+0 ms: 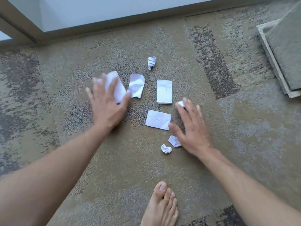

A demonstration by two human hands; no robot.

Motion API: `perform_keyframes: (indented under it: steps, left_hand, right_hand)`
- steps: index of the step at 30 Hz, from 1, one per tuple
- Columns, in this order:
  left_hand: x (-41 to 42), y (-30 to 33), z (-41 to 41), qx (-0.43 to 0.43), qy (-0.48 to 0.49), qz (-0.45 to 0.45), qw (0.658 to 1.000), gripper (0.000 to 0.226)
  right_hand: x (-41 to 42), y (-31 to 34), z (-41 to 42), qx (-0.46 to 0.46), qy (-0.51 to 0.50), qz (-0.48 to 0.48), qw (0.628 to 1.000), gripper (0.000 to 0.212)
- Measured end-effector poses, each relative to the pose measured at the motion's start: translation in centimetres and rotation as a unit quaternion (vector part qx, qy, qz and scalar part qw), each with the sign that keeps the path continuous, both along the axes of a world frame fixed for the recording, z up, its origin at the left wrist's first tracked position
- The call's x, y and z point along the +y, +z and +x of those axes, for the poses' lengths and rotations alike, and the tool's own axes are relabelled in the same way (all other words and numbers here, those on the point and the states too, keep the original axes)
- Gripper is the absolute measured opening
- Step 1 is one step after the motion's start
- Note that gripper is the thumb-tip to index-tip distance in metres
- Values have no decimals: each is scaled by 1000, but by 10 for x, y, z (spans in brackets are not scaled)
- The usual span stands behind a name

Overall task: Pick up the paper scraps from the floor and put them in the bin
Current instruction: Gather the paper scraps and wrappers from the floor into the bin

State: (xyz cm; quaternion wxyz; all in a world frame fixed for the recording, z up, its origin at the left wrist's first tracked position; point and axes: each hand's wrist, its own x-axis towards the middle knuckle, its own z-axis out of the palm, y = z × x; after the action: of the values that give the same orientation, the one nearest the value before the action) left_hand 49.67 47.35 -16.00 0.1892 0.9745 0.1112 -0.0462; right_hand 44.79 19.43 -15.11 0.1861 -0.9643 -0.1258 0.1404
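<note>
Several white paper scraps lie on the patterned carpet. My left hand [106,101], blurred and with fingers spread, hovers over a flat scrap [116,86] and partly covers it. A creased scrap [136,85] lies just right of it. A crumpled ball [151,62] sits farther away. A flat rectangle [164,91] and a second flat piece [157,119] lie in the middle. My right hand [189,128] is spread over the carpet with a small scrap [180,103] at its fingertips. Near its wrist lie a folded scrap [174,141] and a small ball [166,148]. No bin is visible.
My bare foot [161,206] stands on the carpet at the bottom centre. A stack of carpet tiles [283,57] lies at the right edge. A white wall with a skirting board [130,22] runs along the far side.
</note>
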Motion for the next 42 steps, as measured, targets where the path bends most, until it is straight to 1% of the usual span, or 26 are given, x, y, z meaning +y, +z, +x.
perform_keyframes:
  steps: [3,5,7,8,9,11,14,17,18,23,27,29,30,32,33,35,37,40,42]
  left_hand:
    - [-14,3,-20,-11,-141,-33,989,69]
    - [-18,3,-24,-46,-210,-79,973,65]
    - [-21,7,-8,-110,-229,-107,961,59]
    - [-22,9,6,-133,-217,-110,961,58]
    - [-23,10,22,-137,-203,-108,963,58]
    - [-29,13,59,-108,-204,-86,969,64]
    - [-44,16,105,-42,-265,-42,962,73]
    - [-61,9,111,17,-330,10,944,72]
    - [-64,7,104,21,-346,11,938,71]
    - [-55,7,49,-33,-385,-97,917,57]
    - [-47,12,3,-43,-425,-128,895,48]
    - [-42,16,-9,-68,-428,-132,892,42]
    - [-39,18,-12,-89,-418,-125,895,40]
    - [-32,23,-14,-128,-370,-95,915,41]
    - [-28,23,-14,-130,-332,-76,931,45]
    - [-23,22,-16,-85,-247,-45,964,60]
    - [-25,19,-25,-24,-197,-39,979,76]
    - [-40,13,-45,-2,-218,-55,974,92]
    - [-54,10,-56,-1,-231,-71,970,100]
  right_hand:
    - [2,4,-31,-3,59,25,998,73]
    - [1,5,-42,-21,51,58,997,72]
    - [0,6,-40,-40,19,77,996,73]
    - [0,5,-36,-44,3,78,996,75]
    - [1,4,-32,-42,-9,74,996,77]
    - [5,3,-24,-34,-12,61,998,79]
    - [18,3,-17,-30,34,43,998,80]
    - [25,0,-21,-42,61,38,997,78]
    - [26,-1,-26,-42,58,39,997,78]
    - [19,-1,-51,-49,66,46,996,73]
    - [15,1,-59,-80,60,83,992,69]
    - [14,5,-49,-106,34,109,988,68]
    - [14,7,-40,-116,17,116,986,69]
    - [15,14,-17,-121,-17,107,987,71]
    - [17,17,-5,-111,-30,92,989,72]
    - [21,20,20,-71,-37,53,995,76]
    - [26,20,41,-19,-21,14,1000,79]
    - [32,15,57,19,20,-19,999,78]
    - [33,12,54,15,35,-5,999,75]
